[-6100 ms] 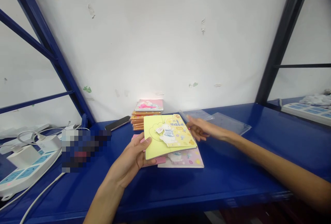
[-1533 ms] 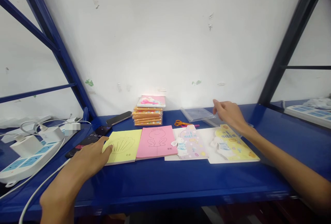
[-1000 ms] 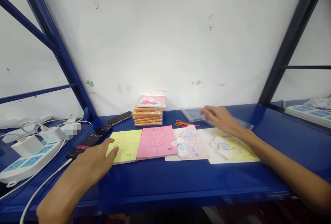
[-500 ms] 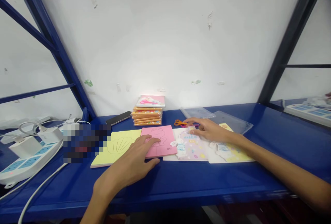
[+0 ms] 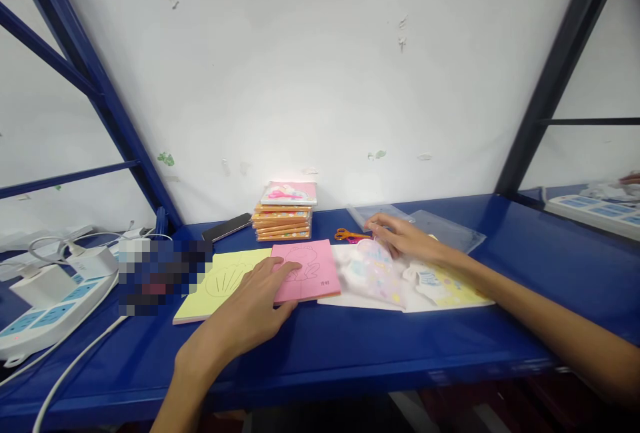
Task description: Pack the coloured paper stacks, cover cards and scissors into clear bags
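Note:
A pink pad (image 5: 320,273) with a line drawing lies on the blue table, overlapping a yellow pad (image 5: 225,280). My left hand (image 5: 257,303) rests over the place where the two pads meet, its fingers apart and holding nothing. My right hand (image 5: 397,236) pinches the top edge of a lilac rabbit-printed sheet (image 5: 380,273), which is blurred and slightly lifted. Beside it lies a yellow rabbit-printed sheet (image 5: 445,286), partly beneath my right forearm. Orange scissors (image 5: 345,234) lie just left of my right hand, next to something pink.
Behind the pads stands a stack of wrapped packs (image 5: 283,220), with a black phone (image 5: 227,227) to its left. Clear plastic sleeves (image 5: 453,231) lie at the back right. Power strips (image 5: 55,310) and white cables occupy the left side.
My right hand has closed on the top of the lilac sheet and the sheet has shifted. My left hand has slid slightly left on the pads. The view has moved a little.

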Tool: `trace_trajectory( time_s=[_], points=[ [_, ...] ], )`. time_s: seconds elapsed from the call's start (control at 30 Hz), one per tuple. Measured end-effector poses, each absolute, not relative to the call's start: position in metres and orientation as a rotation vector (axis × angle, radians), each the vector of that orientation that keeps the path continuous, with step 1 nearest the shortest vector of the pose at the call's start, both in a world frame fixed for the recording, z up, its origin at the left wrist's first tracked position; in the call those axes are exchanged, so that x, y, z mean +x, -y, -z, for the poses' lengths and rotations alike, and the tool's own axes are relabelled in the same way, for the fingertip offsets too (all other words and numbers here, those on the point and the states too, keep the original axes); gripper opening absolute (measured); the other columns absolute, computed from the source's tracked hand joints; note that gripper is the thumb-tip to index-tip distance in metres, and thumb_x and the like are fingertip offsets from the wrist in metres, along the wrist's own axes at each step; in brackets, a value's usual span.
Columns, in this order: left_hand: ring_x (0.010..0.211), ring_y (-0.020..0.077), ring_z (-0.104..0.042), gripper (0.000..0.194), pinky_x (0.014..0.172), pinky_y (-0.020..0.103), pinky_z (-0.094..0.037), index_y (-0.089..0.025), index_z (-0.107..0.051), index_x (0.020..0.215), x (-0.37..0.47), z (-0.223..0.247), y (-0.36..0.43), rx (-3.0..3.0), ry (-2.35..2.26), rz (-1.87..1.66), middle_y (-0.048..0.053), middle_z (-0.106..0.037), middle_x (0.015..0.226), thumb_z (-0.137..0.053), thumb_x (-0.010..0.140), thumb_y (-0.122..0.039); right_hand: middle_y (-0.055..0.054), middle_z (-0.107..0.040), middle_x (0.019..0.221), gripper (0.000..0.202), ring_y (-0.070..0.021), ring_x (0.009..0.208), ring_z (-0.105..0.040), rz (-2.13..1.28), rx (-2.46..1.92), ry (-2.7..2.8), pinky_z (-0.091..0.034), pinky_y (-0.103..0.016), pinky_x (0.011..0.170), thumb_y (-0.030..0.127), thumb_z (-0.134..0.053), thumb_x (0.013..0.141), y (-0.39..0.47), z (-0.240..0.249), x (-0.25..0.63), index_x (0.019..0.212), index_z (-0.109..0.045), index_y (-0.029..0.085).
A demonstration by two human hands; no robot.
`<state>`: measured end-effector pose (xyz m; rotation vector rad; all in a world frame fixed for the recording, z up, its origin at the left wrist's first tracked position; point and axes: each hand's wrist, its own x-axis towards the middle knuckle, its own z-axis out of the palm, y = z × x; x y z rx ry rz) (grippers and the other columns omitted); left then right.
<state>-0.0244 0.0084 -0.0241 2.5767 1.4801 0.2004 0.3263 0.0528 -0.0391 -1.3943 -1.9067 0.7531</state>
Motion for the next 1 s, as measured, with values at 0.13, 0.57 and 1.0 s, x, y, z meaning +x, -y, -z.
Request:
trace_trajectory(
  time_s=[0.13, 0.57, 1.0],
  points=[
    [0.155, 0.0308, -0.026, 0.061, 0.124, 0.053, -0.025, -0.032, -0.042, 0.155, -0.027, 0.025, -0.010, 2.537, -1.542, -0.122, 0.008, -0.040, 0.164, -0.047, 0.096, -0.048, -0.004, -0.062, 0.079, 0.043, -0.0216, 0.065, -0.059, -0.724, -1.383, 1.925, -0.047, -0.036, 0.059, 0.064, -0.041, 0.099, -0.054, 0.039, 0.329, 0.108, -0.062, 0.028],
    [0.154, 0.0326, -0.029, 0.071, 0.125, 0.054, -0.018, -0.015, -0.038, 0.157, -0.016, 0.007, -0.003, 2.325, -1.705, -0.136, 0.011, -0.038, 0.165, -0.015, 0.102, -0.054, -0.006, -0.061, 0.107, 0.037, -0.0250, 0.091, -0.065, -0.968, -1.143, 1.965, -0.054, -0.044, 0.090, 0.058, -0.040, 0.102, -0.047, 0.035, 0.326, 0.124, -0.057, 0.033],
    [0.154, 0.0308, -0.030, 0.071, 0.125, 0.053, -0.020, -0.023, -0.036, 0.159, -0.014, 0.008, -0.002, 2.314, -1.644, -0.193, 0.005, -0.037, 0.166, -0.016, 0.102, -0.060, -0.008, -0.057, 0.133, 0.035, -0.0271, 0.125, -0.055, -1.104, -1.023, 1.897, -0.052, -0.045, 0.102, 0.054, -0.048, 0.101, -0.041, 0.032, 0.312, 0.126, -0.055, 0.031]
  ],
)
